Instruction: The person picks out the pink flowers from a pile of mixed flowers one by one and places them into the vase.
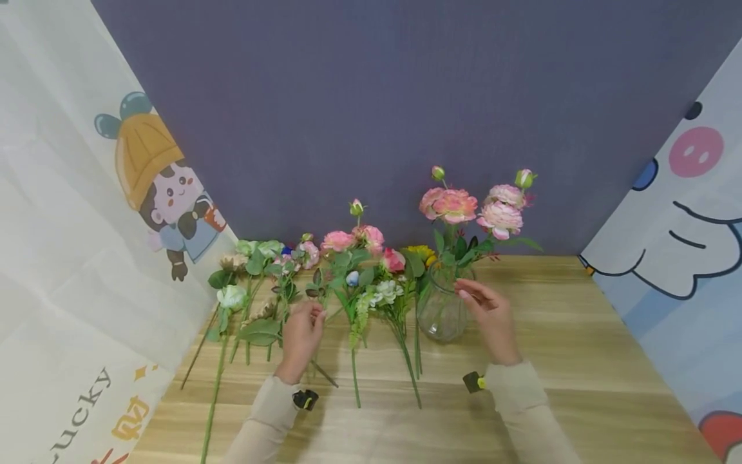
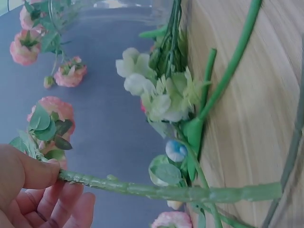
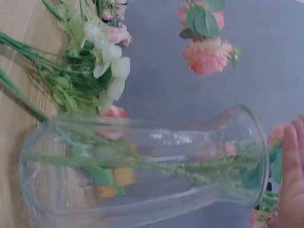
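Observation:
My left hand (image 1: 303, 338) pinches the green stem (image 2: 166, 191) of a pink artificial flower (image 1: 355, 240) between thumb and fingers. In the left wrist view, the bare stem end points right and the pink bloom (image 2: 53, 114) lies above the hand. A clear glass vase (image 1: 443, 316) stands upright on the table, with pink flowers (image 1: 455, 205) in its mouth; their stems (image 3: 180, 170) show through the glass. Beside the vase neck is my right hand (image 1: 491, 319), fingers nearly straight and holding nothing. Whether its fingertips touch the rim is unclear.
Several artificial flowers lie on the wooden table (image 1: 556, 361) left of the vase, among them a pale green rose (image 1: 232, 297), a white cluster (image 1: 386, 292) and a yellow flower (image 1: 422, 251). A dark wall (image 1: 371, 116) stands behind, with printed curtains at both sides.

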The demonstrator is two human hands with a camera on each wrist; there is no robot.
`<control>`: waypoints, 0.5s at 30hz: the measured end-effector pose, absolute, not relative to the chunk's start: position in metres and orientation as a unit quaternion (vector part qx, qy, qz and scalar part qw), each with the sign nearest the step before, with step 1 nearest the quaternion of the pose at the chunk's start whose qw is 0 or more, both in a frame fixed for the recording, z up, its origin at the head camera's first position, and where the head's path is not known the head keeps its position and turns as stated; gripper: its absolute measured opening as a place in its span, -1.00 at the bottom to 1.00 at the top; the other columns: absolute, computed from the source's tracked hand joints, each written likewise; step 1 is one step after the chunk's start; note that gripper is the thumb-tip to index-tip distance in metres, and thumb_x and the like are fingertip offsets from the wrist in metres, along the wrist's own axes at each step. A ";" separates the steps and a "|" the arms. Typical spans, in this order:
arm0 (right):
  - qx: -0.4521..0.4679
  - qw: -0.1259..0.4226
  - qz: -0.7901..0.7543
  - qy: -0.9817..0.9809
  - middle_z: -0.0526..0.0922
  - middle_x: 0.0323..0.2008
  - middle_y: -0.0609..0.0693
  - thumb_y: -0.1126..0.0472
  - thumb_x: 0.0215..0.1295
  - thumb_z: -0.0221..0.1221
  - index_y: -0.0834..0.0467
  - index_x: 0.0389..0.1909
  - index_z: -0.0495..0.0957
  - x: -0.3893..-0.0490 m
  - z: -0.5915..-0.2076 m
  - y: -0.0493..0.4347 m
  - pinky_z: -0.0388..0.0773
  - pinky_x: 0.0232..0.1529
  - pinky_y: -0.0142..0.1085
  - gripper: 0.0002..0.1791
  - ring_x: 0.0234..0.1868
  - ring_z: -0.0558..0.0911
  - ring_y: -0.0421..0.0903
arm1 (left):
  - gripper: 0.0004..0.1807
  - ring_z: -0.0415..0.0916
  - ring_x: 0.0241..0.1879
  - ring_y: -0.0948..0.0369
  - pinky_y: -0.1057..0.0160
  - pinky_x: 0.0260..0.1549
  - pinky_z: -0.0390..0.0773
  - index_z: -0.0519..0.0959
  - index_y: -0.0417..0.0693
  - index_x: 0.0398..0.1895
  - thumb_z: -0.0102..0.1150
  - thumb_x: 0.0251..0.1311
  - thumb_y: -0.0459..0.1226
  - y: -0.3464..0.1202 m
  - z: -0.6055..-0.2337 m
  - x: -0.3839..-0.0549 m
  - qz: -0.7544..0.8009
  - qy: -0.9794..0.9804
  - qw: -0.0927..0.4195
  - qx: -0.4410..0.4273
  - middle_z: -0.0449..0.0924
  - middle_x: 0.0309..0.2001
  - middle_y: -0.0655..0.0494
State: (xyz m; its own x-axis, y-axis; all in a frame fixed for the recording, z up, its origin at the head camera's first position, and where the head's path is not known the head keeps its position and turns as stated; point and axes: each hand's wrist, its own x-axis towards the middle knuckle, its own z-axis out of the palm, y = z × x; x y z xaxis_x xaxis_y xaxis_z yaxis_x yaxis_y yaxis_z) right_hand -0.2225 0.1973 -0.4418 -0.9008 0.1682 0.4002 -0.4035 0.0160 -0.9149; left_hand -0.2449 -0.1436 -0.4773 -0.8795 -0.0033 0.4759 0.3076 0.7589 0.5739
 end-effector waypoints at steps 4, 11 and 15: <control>0.160 0.167 0.685 -0.691 0.68 -0.11 0.06 0.37 0.29 0.14 0.48 -0.01 0.49 -0.219 -0.442 0.191 0.54 -0.04 -0.40 -0.68 -0.10 0.65 -0.09 | -0.91 0.54 -0.49 0.18 0.23 -0.53 0.53 0.58 -0.22 -0.34 0.25 0.16 -0.35 -0.135 -0.475 -0.242 -0.345 -0.901 0.245 -0.101 0.55 -0.41 0.04; 0.217 0.119 0.690 -0.680 0.69 -0.16 -0.06 0.43 0.28 0.11 0.55 -0.04 0.47 -0.222 -0.447 0.172 0.56 -0.07 -0.41 -0.71 -0.13 0.65 -0.23 | -0.91 0.54 -0.50 0.20 0.28 -0.52 0.54 0.57 -0.24 -0.37 0.28 0.10 -0.40 -0.122 -0.475 -0.241 -0.356 -0.887 0.264 -0.132 0.53 -0.44 0.05; 0.217 0.079 0.674 -0.702 0.65 -0.14 0.26 0.38 0.28 0.14 0.51 -0.02 0.48 -0.224 -0.452 0.158 0.58 -0.12 -0.40 -0.69 -0.14 0.65 -0.24 | -0.91 0.53 -0.52 0.21 0.32 -0.53 0.55 0.57 -0.22 -0.38 0.29 0.09 -0.41 -0.113 -0.473 -0.240 -0.357 -0.880 0.276 -0.148 0.52 -0.45 0.06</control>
State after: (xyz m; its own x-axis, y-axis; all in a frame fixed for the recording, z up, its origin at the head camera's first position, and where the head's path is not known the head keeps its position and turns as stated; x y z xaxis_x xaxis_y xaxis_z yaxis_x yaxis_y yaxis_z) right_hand -0.2239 0.1582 -0.4516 -0.8931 -0.1987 0.4036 -0.4112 -0.0033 -0.9115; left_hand -0.2396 -0.1134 -0.4727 -0.8036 0.0621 0.5919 0.4572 0.7011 0.5472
